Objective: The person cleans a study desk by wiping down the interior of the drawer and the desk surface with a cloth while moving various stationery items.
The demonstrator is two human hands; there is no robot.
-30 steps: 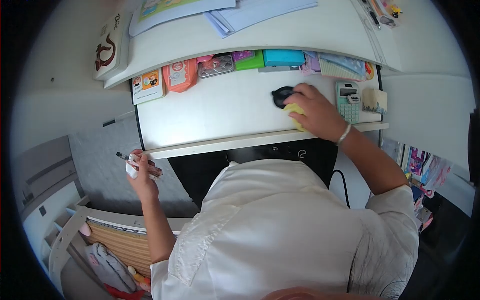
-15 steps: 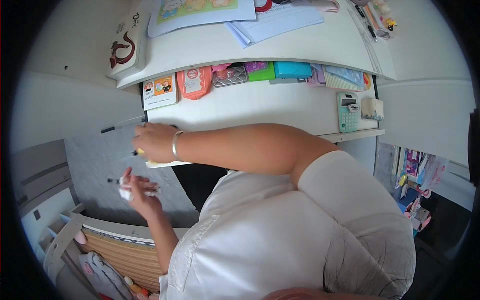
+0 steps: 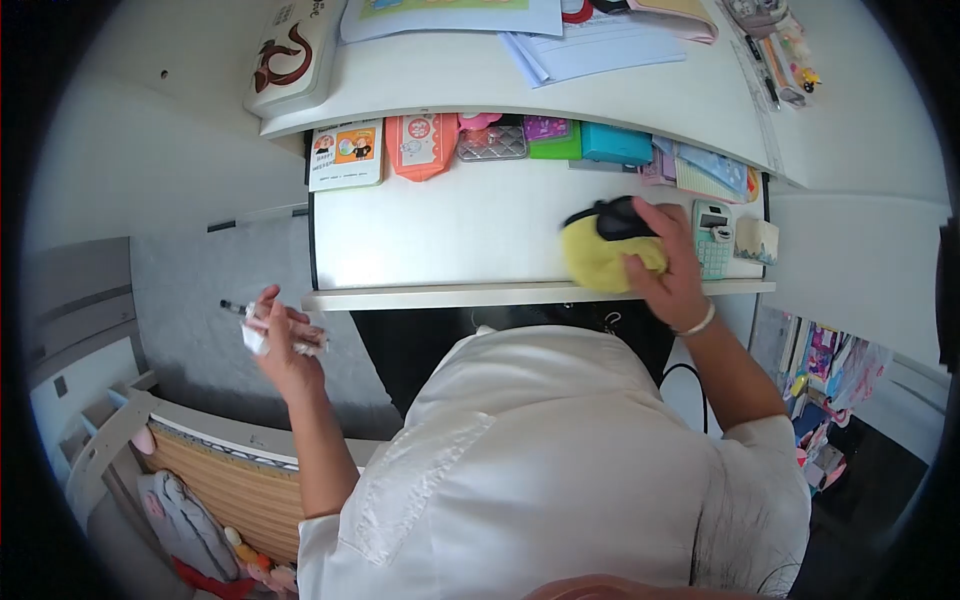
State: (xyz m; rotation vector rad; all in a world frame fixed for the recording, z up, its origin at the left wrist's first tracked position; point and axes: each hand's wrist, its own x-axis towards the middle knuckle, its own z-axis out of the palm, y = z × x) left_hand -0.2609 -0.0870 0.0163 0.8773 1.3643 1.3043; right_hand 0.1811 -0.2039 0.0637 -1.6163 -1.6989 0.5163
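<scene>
My right hand (image 3: pixel 672 262) is over the right part of the pulled-out white drawer (image 3: pixel 430 240). Its fingers are closed on a yellow cloth (image 3: pixel 592 255) with a rounded black piece on top; what that black piece is, I cannot tell. Off the drawer's left front corner, my left hand (image 3: pixel 290 345) grips a crumpled white tissue (image 3: pixel 256 335). A thin dark stick-like item (image 3: pixel 232 306) pokes out beside the tissue. Just right of my right hand lies a mint-green calculator (image 3: pixel 712 240), and beside it a small white box (image 3: pixel 756 241).
Along the drawer's back are a card-like booklet (image 3: pixel 346 155), a coral pouch (image 3: pixel 422 147), a blue case (image 3: pixel 615 144) and several papers. The desk top (image 3: pixel 430 75) overhangs behind, bearing papers (image 3: pixel 590 55) and a white tin (image 3: pixel 290 60). A bed (image 3: pixel 220 470) stands at lower left.
My right hand has swung from the drawer's left front corner across to its right side, carrying the yellow cloth. My left hand stays in nearly the same place. The camera view has shifted slightly.
</scene>
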